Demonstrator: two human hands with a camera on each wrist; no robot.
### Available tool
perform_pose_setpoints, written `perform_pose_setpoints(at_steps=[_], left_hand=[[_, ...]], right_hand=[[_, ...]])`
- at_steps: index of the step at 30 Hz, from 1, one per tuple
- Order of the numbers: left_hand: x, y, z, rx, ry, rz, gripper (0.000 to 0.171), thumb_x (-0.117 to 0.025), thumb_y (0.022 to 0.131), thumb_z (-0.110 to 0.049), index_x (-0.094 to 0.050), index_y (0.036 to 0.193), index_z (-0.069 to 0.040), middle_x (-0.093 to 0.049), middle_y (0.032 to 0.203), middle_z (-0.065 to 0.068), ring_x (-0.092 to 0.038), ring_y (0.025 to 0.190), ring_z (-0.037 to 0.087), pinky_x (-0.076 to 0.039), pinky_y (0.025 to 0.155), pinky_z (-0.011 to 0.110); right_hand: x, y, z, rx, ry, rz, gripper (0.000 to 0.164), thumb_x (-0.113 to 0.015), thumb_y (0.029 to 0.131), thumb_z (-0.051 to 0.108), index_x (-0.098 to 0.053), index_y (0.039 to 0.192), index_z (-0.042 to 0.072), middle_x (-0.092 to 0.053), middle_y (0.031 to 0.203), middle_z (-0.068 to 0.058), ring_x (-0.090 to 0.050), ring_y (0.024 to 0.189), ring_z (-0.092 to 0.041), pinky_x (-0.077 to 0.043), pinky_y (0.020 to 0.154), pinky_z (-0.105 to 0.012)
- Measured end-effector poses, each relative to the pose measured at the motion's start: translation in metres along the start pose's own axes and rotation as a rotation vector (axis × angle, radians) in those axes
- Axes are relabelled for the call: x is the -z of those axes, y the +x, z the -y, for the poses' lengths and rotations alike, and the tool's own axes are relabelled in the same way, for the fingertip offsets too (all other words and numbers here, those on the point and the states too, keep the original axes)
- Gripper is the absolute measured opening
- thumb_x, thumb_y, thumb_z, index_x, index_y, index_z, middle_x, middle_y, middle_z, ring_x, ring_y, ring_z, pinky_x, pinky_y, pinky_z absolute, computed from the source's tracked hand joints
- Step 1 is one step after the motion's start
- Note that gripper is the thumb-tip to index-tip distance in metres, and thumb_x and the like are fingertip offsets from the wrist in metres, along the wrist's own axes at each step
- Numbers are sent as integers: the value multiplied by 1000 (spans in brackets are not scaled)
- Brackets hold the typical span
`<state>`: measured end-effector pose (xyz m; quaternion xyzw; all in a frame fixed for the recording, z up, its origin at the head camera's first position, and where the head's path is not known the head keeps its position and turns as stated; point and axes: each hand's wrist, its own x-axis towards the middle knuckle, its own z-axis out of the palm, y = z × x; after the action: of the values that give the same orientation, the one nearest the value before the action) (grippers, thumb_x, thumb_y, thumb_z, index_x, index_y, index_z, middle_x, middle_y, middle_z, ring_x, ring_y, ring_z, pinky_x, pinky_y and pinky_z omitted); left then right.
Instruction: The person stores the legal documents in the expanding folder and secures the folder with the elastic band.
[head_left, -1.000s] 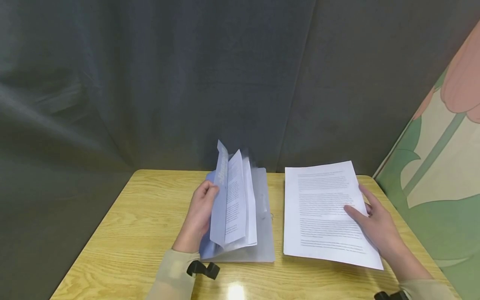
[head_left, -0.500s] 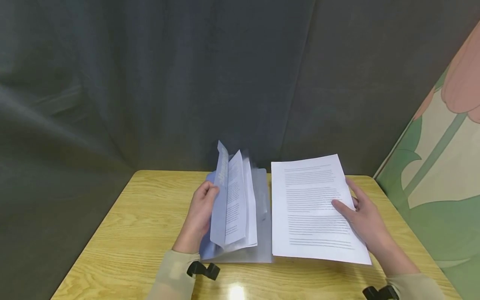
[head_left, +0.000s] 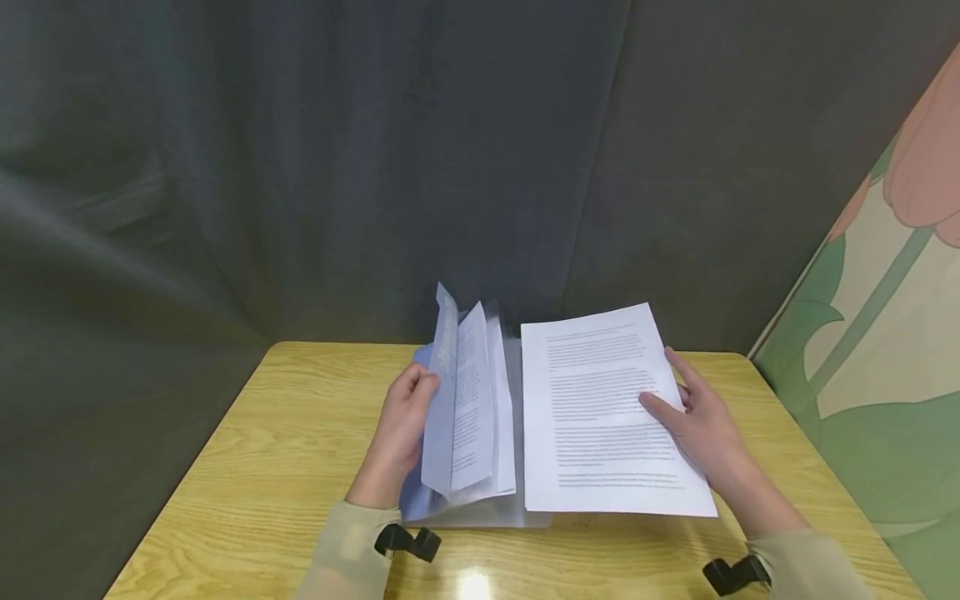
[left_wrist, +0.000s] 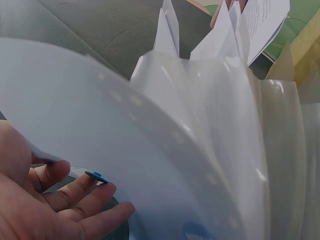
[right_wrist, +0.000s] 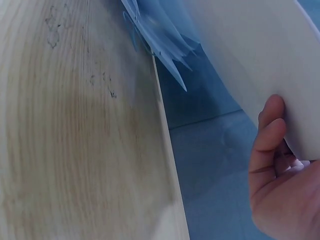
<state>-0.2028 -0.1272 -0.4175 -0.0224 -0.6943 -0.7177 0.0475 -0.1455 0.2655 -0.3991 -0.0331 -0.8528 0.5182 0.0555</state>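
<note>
A translucent blue plastic file folder (head_left: pixel 437 446) stands partly spread on the wooden table, with printed sheets (head_left: pixel 471 400) showing inside its pockets. My left hand (head_left: pixel 400 421) grips the edge of the folder's raised front cover. In the left wrist view, a small teal snap button (left_wrist: pixel 96 176) shows at the fingers, beside the curved blue cover (left_wrist: pixel 100 115). My right hand (head_left: pixel 701 429) holds a thin stack of printed paper (head_left: pixel 600 417) by its right edge, thumb on top. From the right wrist, the fingers (right_wrist: pixel 267 145) show under the stack's pale underside (right_wrist: pixel 250 55). The stack overlaps the folder's clear back part in the head view.
The light wooden table (head_left: pixel 277 450) ends at a dark grey curtain (head_left: pixel 420 167) behind. On the right is a wall panel (head_left: pixel 885 358) with a tulip pattern. Faint dark marks (right_wrist: pixel 55 30) show on the tabletop in the right wrist view.
The right hand has carried the paper stack leftward, from beside the folder to over its right part. The left hand and the folder have stayed almost still.
</note>
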Motion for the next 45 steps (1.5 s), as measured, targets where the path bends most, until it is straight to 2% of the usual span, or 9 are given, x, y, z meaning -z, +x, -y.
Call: perform_pose_setpoints(at_steps=[14,22,29,39,45], left_hand=[[-2,0,0,-7,-13,9,18,-54,107,-12,-51,90,-8,-44,87,4,-46,85,21,-36,68,29],[-2,1,2,-11,-15,21,19,-54,107,-12,-51,90,-8,-44,87,5,-46,86,22,-36,70,30],[-2,0,3,-9,-11,17,19,-54,107,-12,-50,89,-8,-44,87,4,-46,85,22,-36,71,31],[-4,0,5,-2,9,21,18,-54,107,-12,-51,90,-9,-43,88,5,-45,86,23,-36,73,33],[-4,-1,2,-13,23,16,19,-53,106,-12,-50,88,-9,-43,86,5,-44,81,21,-35,67,30]], right_hand=[[-17,11,10,10,-31,29,93,-70,110,35,-9,179,27,-53,156,-33,-79,94,-27,-63,73,-34],[-29,22,13,20,-2,47,91,-71,110,30,-10,179,27,-55,154,-32,-78,96,-29,-62,73,-34],[-43,29,12,12,5,68,91,-72,109,28,-13,178,27,-57,152,-30,-77,95,-28,-62,75,-34],[-55,35,14,-3,-13,72,90,-72,109,29,-14,178,28,-54,157,-28,-76,97,-26,-60,77,-33],[-65,41,17,20,10,74,89,-72,109,26,-16,178,22,-58,152,-29,-76,96,-27,-60,77,-32]])
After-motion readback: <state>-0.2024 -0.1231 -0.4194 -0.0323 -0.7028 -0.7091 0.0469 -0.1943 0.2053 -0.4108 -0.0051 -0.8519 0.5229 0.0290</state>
